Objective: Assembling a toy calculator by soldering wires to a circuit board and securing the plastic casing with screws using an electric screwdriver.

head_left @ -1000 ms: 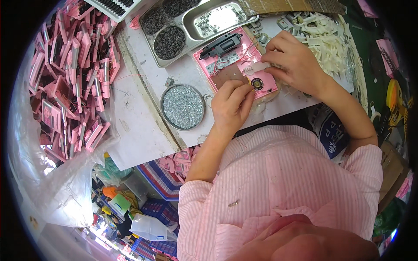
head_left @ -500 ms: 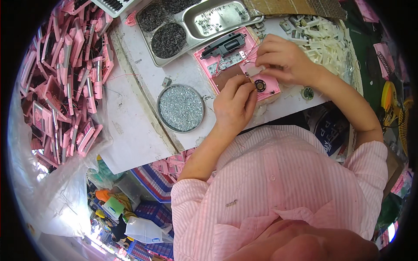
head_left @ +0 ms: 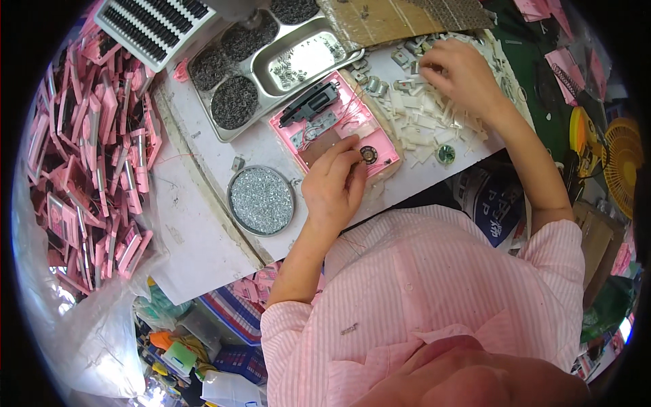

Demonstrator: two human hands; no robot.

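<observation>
The pink plastic housing (head_left: 390,152) lies open on the table, holding a black mechanism (head_left: 310,104), thin red wires, a brown board (head_left: 319,148) and a round speaker-like part (head_left: 368,155). My left hand (head_left: 332,186) rests over its near edge, fingers curled toward the thumb; whatever they pinch is hidden. Farther right, my right hand (head_left: 461,76) hovers above a pile of white plastic pieces (head_left: 430,119) and small metal parts (head_left: 375,85). Its fingers are bent and slightly apart, with nothing visible between them.
A round dish of small silvery pieces (head_left: 260,201) stands left of my left hand. Behind it, a metal tray (head_left: 266,102) holds dark springs. Pink housings (head_left: 102,163) are heaped at the far left. Cardboard (head_left: 407,20) covers the back; a yellow fan (head_left: 620,166) stands right.
My right hand has left the housing and moved away, right and back, to the pile of white pieces. My left hand stays at the housing. The whole view has shifted a little.
</observation>
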